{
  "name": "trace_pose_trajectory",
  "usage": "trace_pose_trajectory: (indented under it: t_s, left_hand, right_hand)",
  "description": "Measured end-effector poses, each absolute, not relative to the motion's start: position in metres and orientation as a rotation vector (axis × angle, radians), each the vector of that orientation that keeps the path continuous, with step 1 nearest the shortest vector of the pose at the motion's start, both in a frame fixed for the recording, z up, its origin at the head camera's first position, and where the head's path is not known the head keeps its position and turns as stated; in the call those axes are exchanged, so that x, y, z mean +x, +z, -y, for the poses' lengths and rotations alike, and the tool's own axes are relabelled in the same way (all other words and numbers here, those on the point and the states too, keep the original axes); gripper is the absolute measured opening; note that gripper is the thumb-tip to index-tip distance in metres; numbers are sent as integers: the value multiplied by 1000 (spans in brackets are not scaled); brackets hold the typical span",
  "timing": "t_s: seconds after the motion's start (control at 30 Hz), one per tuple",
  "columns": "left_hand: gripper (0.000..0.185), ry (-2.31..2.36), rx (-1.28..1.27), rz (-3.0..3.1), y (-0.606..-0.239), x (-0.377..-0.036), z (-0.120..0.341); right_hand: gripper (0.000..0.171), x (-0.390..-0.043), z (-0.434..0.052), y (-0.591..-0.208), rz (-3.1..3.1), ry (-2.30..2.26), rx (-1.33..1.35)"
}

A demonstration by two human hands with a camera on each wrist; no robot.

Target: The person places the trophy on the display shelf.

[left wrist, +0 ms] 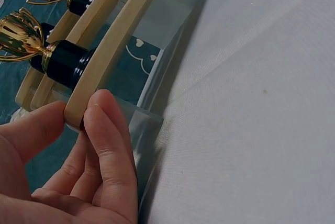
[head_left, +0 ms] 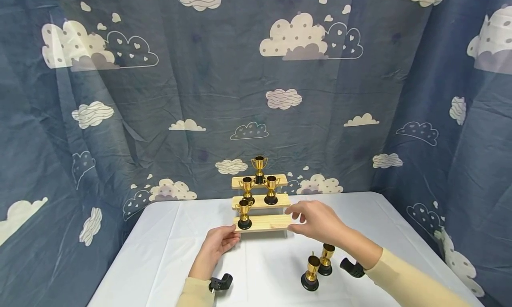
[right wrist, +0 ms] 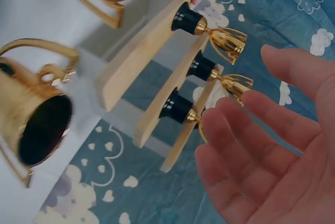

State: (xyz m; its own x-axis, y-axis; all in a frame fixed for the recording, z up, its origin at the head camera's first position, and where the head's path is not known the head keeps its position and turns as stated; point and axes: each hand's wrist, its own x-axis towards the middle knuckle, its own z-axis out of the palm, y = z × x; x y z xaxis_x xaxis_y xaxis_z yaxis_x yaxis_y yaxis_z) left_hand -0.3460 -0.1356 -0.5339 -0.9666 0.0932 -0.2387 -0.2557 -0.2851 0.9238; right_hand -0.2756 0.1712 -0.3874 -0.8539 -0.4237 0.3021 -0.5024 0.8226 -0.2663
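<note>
A makeshift recording booth: cloud-print curtains point(head_left: 192, 98) (hung on three sides) around a white-clothed table point(head_left: 160, 253).

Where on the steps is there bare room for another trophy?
Bottom step: bare from its one trophy to the right hand. Top step: bare either side of its trophy. Middle step is crowded.

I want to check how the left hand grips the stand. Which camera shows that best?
The left wrist view: the left hand pinches the bottom shelf end between thumb and fingers. The head view shows it small; the right wrist view shows only fingertips.
</note>
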Motion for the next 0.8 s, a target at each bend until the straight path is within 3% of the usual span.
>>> trace_pose_trajectory:
  t_s: [0.8]
  left_hand:
    - [34,2334,-201,-1743,-533,-346,136]
  right_hand:
    - [31,-249,-205,-404,2970,602,732]
